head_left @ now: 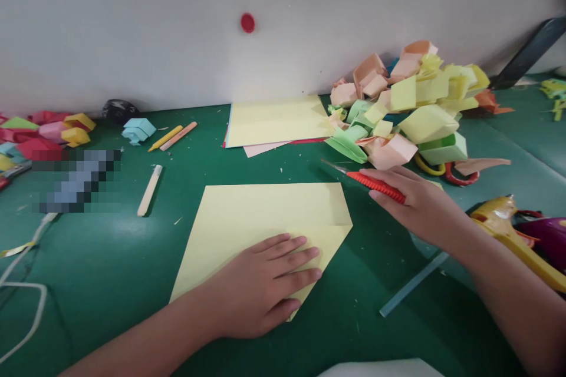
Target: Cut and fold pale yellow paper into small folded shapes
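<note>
A pale yellow sheet of paper [256,212] lies on the green table, its lower right side slanting from a folded-over corner. My left hand [274,283] rests flat on it, fingers spread, near that slanting edge. To the upper right of the sheet, my right hand [407,194] holds a red-handled craft knife [380,186]. Its thin blade points up and left, above the table and off the paper. The palm side of each hand is hidden.
Folded paper pieces [424,94] heap at the back right, with scissors [462,175] below them. Stacked coloured sheets [278,121] lie against the wall. A glue gun [522,241] is at right, a glue stick [413,284] beneath my right arm, and a wooden stick [150,191] at left.
</note>
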{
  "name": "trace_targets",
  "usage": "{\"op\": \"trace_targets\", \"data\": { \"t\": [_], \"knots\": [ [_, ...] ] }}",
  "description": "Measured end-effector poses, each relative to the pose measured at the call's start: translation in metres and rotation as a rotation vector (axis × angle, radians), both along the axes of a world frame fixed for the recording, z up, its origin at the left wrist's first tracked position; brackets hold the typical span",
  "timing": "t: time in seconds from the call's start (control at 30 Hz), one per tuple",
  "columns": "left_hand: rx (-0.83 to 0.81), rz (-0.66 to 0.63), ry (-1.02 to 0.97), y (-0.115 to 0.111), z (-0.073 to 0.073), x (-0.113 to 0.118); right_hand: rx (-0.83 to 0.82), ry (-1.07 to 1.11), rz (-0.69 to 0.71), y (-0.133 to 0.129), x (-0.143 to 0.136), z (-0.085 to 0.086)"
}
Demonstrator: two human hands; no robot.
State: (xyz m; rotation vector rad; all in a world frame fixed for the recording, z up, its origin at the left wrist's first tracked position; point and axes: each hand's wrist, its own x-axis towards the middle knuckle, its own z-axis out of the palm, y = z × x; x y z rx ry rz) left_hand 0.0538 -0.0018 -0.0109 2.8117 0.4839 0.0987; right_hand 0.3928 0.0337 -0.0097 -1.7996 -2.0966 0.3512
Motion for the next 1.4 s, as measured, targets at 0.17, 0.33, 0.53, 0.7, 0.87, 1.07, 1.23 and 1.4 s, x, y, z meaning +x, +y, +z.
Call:
{"op": "trace_targets", "data": {
  "t": [0.17, 0.33, 0.53, 0.7, 0.87, 1.07, 1.23, 1.4],
  "knots": [
    [0.019, -0.016, 0.036, 0.000, 0.000, 0.000, 0.005, -0.035, -0.010, 0.000, -0.001, -0.003],
    [0.010, -0.010, 0.037, 0.000, 0.001, 0.000, -0.001, -0.067, -0.024, -0.001, -0.002, -0.003],
    [0.006, -0.017, 0.056, 0.001, 0.003, -0.001, 0.005, -0.112, 0.000, -0.001, -0.003, -0.006],
    [0.003, 0.137, 0.052, 0.000, -0.002, -0.003, 0.083, -0.182, 0.066, 0.002, 0.003, -0.012],
    [0.002, 0.340, 0.081, 0.001, -0.008, -0.004, 0.138, -0.205, 0.063, 0.002, 0.004, -0.014],
    [-0.016, 0.294, 0.110, 0.001, -0.004, -0.004, 0.251, -0.165, 0.130, -0.005, -0.011, -0.008],
    [-0.022, 0.226, 0.135, 0.003, -0.002, -0.004, 0.132, -0.056, 0.523, -0.026, -0.045, -0.001],
    [-0.036, 0.200, 0.116, 0.005, 0.001, -0.005, -0.040, -0.052, 0.767, -0.038, -0.065, 0.001]
  ]
}}
